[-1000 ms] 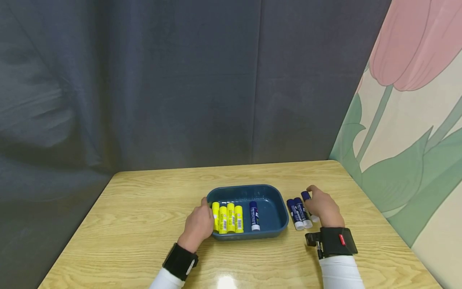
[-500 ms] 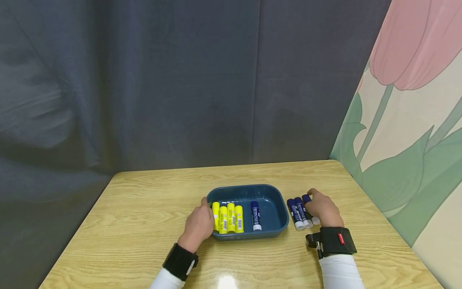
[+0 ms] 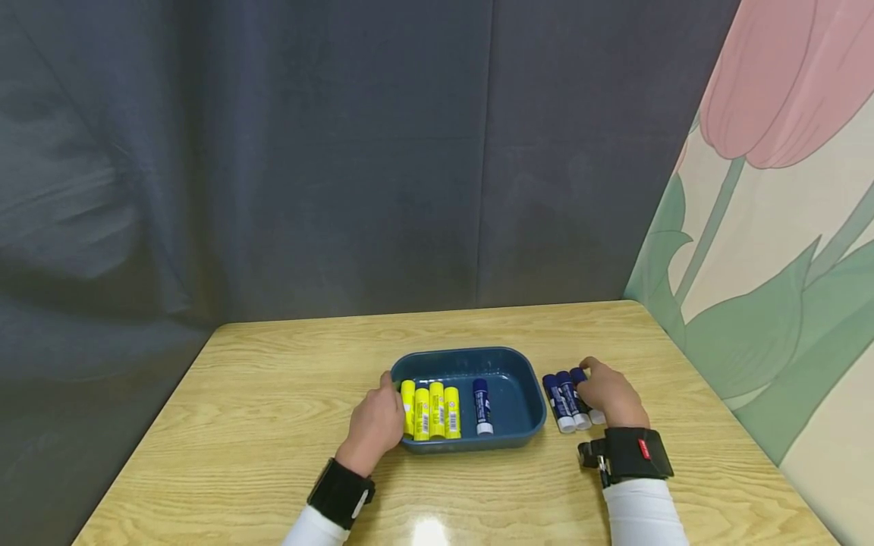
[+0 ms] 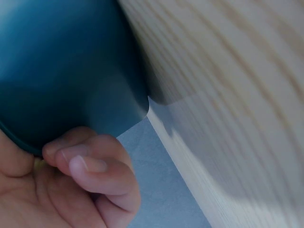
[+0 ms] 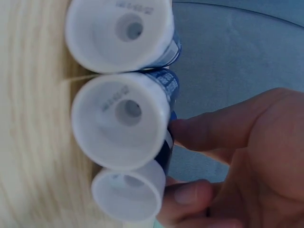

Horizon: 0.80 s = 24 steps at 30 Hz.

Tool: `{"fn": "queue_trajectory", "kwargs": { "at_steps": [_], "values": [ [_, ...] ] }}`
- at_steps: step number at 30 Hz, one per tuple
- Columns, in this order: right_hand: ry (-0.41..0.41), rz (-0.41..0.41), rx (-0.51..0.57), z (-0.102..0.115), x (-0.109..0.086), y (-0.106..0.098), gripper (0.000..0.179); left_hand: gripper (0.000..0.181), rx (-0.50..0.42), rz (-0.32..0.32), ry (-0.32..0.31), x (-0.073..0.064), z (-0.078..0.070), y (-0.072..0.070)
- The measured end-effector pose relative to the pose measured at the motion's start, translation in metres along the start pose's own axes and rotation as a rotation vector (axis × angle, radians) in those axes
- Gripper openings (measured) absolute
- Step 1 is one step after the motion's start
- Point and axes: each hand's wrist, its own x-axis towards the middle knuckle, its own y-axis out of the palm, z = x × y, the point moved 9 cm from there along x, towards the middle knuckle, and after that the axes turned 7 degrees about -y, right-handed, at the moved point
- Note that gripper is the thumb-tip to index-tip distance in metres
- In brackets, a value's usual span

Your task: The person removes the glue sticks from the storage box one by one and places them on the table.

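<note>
My left hand [image 3: 375, 421] grips the left end of a dark blue tray [image 3: 522, 438]; in the left wrist view its curled fingers [image 4: 102, 168] lie against the tray's outer wall [image 4: 71, 80]. Several yellow glue sticks [image 3: 437, 409] lie side by side in the tray's left part, and one blue glue stick [image 3: 482, 406] lies right of them. On the table to the right, my right hand [image 3: 611, 394] pinches the rightmost of three blue glue sticks [image 3: 578, 374] between thumb and fingers. Its white base [image 5: 127, 192] shows in the right wrist view; the hand hides part of its barrel.
Two other blue glue sticks [image 3: 560, 404] lie against the pinched one, between the tray and my right hand. All stands on a light wooden table [image 3: 259, 425]. A dark grey curtain [image 3: 355, 189] hangs behind, and a flower-painted wall [image 3: 771, 303] runs along the right.
The right hand and its glue stick have shifted slightly towards me, lining up with the other two. The blue glue stick in the tray has rolled a little right, then partly back. Left hand unmoved.
</note>
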Motion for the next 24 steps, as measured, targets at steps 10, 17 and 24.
{"fn": "queue_trajectory", "kwargs": {
  "at_steps": [10, 17, 24],
  "values": [
    [0.025, 0.014, 0.009, -0.0005, -0.0011, 0.0005, 0.052, 0.051, -0.011, 0.008, -0.009, -0.0012, 0.0020, 0.0007],
    [0.036, 0.016, 0.004, 0.0006, -0.0040, -0.0019, 0.052, 0.051, 0.001, 0.008, -0.008, -0.0006, 0.0017, 0.0011],
    [0.042, 0.008, 0.001, 0.0006, -0.0055, -0.0039, 0.052, 0.052, -0.005, 0.019, -0.019, -0.0005, 0.0028, 0.0017]
  ]
}}
